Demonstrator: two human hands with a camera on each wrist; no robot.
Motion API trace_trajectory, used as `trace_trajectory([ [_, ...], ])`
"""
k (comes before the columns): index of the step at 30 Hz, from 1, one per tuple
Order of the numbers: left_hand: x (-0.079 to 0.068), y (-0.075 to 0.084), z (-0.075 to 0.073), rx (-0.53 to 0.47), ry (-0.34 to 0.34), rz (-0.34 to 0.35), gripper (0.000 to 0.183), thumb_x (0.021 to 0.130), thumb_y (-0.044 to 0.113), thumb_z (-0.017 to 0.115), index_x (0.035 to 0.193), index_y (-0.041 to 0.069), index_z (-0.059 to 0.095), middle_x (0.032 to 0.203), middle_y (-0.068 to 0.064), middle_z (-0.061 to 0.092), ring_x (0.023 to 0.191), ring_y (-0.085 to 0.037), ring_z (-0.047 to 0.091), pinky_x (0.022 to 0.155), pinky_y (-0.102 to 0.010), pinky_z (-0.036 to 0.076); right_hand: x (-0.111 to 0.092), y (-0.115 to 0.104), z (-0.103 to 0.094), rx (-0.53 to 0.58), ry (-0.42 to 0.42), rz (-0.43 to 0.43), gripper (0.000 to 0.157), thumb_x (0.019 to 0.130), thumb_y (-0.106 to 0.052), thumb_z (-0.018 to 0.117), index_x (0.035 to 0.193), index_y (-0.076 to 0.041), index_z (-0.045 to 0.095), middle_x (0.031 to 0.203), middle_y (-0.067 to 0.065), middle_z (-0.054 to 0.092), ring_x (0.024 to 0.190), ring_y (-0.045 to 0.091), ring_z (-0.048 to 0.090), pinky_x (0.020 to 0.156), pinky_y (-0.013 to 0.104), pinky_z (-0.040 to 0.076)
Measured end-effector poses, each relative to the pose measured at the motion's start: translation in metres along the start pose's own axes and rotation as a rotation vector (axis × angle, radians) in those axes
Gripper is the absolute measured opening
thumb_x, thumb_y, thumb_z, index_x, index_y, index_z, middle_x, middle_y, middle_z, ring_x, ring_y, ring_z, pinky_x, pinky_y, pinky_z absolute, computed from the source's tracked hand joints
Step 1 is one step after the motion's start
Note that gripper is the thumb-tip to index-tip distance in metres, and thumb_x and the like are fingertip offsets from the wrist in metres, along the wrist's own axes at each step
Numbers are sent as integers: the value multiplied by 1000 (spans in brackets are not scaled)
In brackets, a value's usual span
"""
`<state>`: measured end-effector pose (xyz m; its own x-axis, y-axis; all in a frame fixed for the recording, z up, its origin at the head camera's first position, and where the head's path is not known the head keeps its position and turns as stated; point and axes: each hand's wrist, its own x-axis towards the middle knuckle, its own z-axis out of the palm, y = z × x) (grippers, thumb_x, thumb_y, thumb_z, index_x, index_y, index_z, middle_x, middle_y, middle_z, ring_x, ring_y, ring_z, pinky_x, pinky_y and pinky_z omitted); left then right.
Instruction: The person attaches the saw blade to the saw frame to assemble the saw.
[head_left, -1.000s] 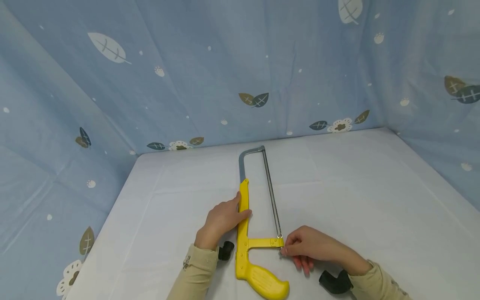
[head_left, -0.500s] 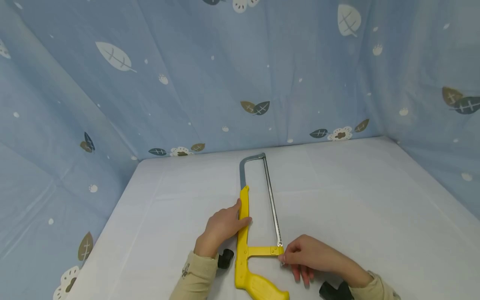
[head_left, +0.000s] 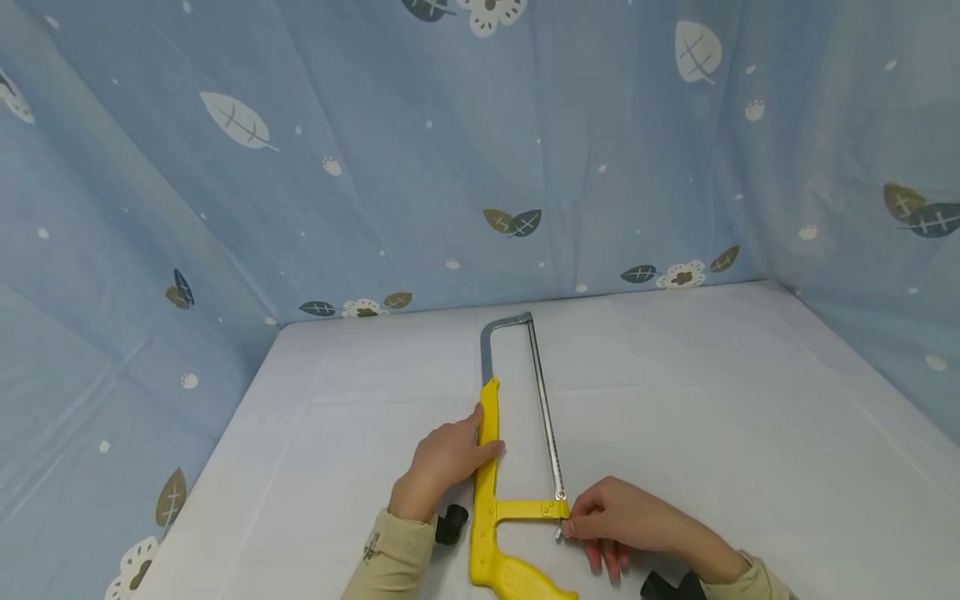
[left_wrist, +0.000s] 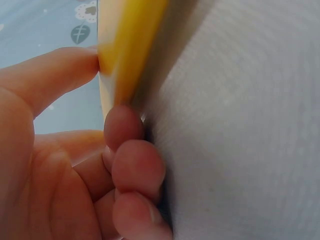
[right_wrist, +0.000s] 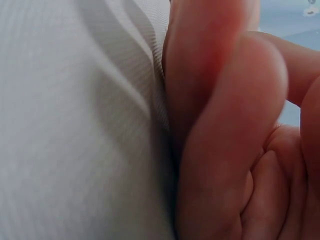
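A hacksaw with a yellow frame and grey front bow lies flat on the white tabletop, its handle toward me. My left hand grips the frame's spine, thumb over the top and fingers along the left side. In the left wrist view, the yellow frame runs between thumb and fingers. The thin blade is fixed along the saw's right side. At its near end, thumb and index finger of my right hand pinch a small metal wing nut, mostly covered. The right wrist view shows only fingers near the white cloth.
Black curved objects sit beside each wrist: one by the left cuff, another by the right cuff. A white cloth covers the table. Blue leaf-print fabric hangs behind and at both sides.
The head view has tilted up, so saw and hands appear lower. My right fingertips have shifted slightly at the wing nut, showing more of it now. The left hand keeps its hold.
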<state>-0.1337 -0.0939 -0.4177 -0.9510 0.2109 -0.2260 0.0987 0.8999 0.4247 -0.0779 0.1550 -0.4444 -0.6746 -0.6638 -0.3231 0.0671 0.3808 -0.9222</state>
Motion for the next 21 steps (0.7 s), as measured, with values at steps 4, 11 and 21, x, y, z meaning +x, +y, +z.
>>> trace_trajectory([
  [4,0,-1,1,5,6,3,73,84,48,54,141,10,28,111,-10,58,73,-16,51,57,-31,38,0,1,0,16,4,-8,28,84,-32,60,74,-6,64,54,5,59,37,9,50,35,20,37],
  [11,0,-1,2,-7,3,2,73,84,46,55,141,9,28,104,-8,60,68,-15,48,55,-30,37,1,2,0,50,10,-29,26,83,-28,62,77,-4,58,51,5,58,36,11,52,33,21,37],
  [21,3,-1,2,-6,0,-9,74,83,48,54,141,11,28,106,-8,60,66,-15,48,54,-30,37,1,0,-1,16,44,8,29,82,-31,63,73,-4,58,51,4,57,35,10,50,34,21,36],
])
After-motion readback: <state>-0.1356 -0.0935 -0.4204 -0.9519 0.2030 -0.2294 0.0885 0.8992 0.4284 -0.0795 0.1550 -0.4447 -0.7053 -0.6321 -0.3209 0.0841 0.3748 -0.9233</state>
